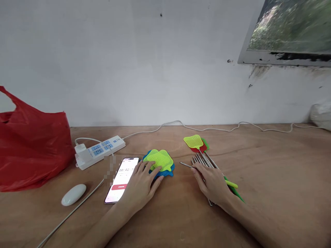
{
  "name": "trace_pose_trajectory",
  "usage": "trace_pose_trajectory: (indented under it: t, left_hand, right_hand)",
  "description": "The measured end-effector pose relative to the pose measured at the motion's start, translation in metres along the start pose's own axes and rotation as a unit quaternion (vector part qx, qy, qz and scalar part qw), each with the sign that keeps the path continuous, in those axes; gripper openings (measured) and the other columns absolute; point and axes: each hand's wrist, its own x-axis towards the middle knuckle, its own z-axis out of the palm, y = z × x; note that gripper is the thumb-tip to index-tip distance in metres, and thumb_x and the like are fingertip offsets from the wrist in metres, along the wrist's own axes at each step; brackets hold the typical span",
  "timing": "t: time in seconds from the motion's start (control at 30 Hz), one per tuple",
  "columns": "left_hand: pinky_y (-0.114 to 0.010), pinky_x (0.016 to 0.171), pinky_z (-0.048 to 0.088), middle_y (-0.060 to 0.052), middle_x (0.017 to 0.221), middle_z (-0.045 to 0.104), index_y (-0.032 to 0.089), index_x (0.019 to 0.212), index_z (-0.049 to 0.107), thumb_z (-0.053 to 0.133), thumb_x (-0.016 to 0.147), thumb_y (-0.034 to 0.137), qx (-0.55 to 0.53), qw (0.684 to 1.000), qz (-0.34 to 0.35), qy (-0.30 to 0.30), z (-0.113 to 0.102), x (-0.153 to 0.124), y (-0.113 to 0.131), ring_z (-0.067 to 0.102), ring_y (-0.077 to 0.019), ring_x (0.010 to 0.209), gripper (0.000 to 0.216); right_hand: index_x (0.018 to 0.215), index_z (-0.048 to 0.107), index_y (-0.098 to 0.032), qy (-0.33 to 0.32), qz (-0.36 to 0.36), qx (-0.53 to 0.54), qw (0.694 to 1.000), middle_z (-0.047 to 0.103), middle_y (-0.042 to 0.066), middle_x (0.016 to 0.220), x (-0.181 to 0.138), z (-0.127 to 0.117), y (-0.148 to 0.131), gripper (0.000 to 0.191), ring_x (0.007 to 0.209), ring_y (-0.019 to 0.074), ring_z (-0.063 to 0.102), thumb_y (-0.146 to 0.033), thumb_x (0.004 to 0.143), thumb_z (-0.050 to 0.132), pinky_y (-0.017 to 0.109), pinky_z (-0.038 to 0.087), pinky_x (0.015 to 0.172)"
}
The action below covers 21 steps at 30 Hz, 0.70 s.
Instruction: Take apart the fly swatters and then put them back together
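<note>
My left hand (144,181) lies with its fingers spread over a stack of fly swatter heads. The top heads (161,159) are yellow-green mesh; blue heads (171,173) show beneath them. In my right hand (212,181) a thin metal rod (185,165) is pinched, its tip pointing left towards the stack. Several more metal rods (198,158) lie under and beside that hand, which partly hides them. Just behind are fly swatters with a yellow-green head (193,141), a red head (203,148) and a green one (206,143). Yellow-green (231,183) and green handles (239,195) stick out to the right.
A phone (126,175) showing a running timer lies beside my left forearm. Further left are a white power strip (99,151), a white rounded object (73,195) and a red plastic bag (33,148). A thin cable (214,129) runs along the wall.
</note>
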Motion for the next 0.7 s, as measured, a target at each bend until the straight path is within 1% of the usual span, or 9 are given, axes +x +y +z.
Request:
trace_pose_trajectory:
  t: [0.07, 0.23, 0.37, 0.47, 0.57, 0.7]
  left_hand:
    - [-0.054, 0.093, 0.047, -0.011, 0.120, 0.065, 0.024, 0.120, 0.068, 0.044, 0.102, 0.038, 0.024, 1.000, -0.009, 0.004, -0.0009, -0.0003, 0.0012, 0.057, -0.0322, 0.108, 0.033]
    - [-0.053, 0.085, 0.050, -0.012, 0.117, 0.066, 0.026, 0.123, 0.068, 0.046, 0.101, 0.038, 0.043, 0.999, -0.023, -0.019, -0.0052, 0.0000, 0.0065, 0.060, -0.0337, 0.102, 0.033]
    - [-0.050, 0.088, 0.052, -0.012, 0.116, 0.068, 0.021, 0.121, 0.067, 0.043, 0.103, 0.038, 0.006, 1.000, -0.011, -0.002, -0.0044, -0.0009, 0.0073, 0.063, -0.0322, 0.103, 0.035]
    - [-0.048, 0.088, 0.055, -0.014, 0.119, 0.068, 0.017, 0.119, 0.065, 0.041, 0.104, 0.040, -0.016, 1.000, -0.021, 0.011, -0.0008, -0.0026, 0.0062, 0.066, -0.0316, 0.105, 0.037]
    - [-0.047, 0.088, 0.057, -0.015, 0.124, 0.067, 0.014, 0.122, 0.062, 0.039, 0.104, 0.042, -0.015, 0.999, -0.028, -0.001, 0.0020, -0.0041, 0.0049, 0.067, -0.0317, 0.108, 0.040]
    - [-0.047, 0.094, 0.055, -0.017, 0.128, 0.065, 0.012, 0.126, 0.059, 0.039, 0.105, 0.042, -0.001, 1.000, -0.024, -0.012, 0.0029, -0.0052, 0.0029, 0.065, -0.0321, 0.114, 0.042]
  right_hand:
    - [0.088, 0.055, -0.022, -0.004, -0.003, 0.000, 1.000, 0.065, 0.001, 0.071, 0.0000, 0.0000, 0.0002, 0.027, 0.061, 0.0180, 0.059, -0.029, 0.104, 0.035, 0.028, 0.027, 0.054]
    - [0.087, 0.055, -0.022, -0.010, -0.002, 0.000, 1.000, 0.064, 0.001, 0.068, 0.0001, -0.0004, 0.0001, 0.027, 0.058, 0.0176, 0.057, -0.028, 0.104, 0.035, 0.028, 0.027, 0.054]
    - [0.088, 0.055, -0.022, -0.004, -0.001, 0.002, 1.000, 0.063, 0.000, 0.069, -0.0002, 0.0003, 0.0002, 0.025, 0.058, 0.0173, 0.057, -0.028, 0.103, 0.036, 0.028, 0.027, 0.054]
    - [0.089, 0.055, -0.022, -0.002, -0.002, 0.002, 1.000, 0.064, 0.000, 0.070, -0.0007, 0.0013, 0.0006, 0.026, 0.060, 0.0174, 0.058, -0.028, 0.104, 0.035, 0.028, 0.027, 0.054]
    - [0.089, 0.055, -0.022, 0.003, -0.005, 0.002, 1.000, 0.064, 0.000, 0.071, -0.0009, 0.0020, 0.0008, 0.026, 0.060, 0.0170, 0.059, -0.028, 0.104, 0.035, 0.028, 0.028, 0.054]
    - [0.088, 0.054, -0.022, 0.017, -0.014, -0.005, 1.000, 0.063, -0.002, 0.068, -0.0002, 0.0006, 0.0006, 0.024, 0.057, 0.0166, 0.058, -0.027, 0.104, 0.037, 0.028, 0.029, 0.053]
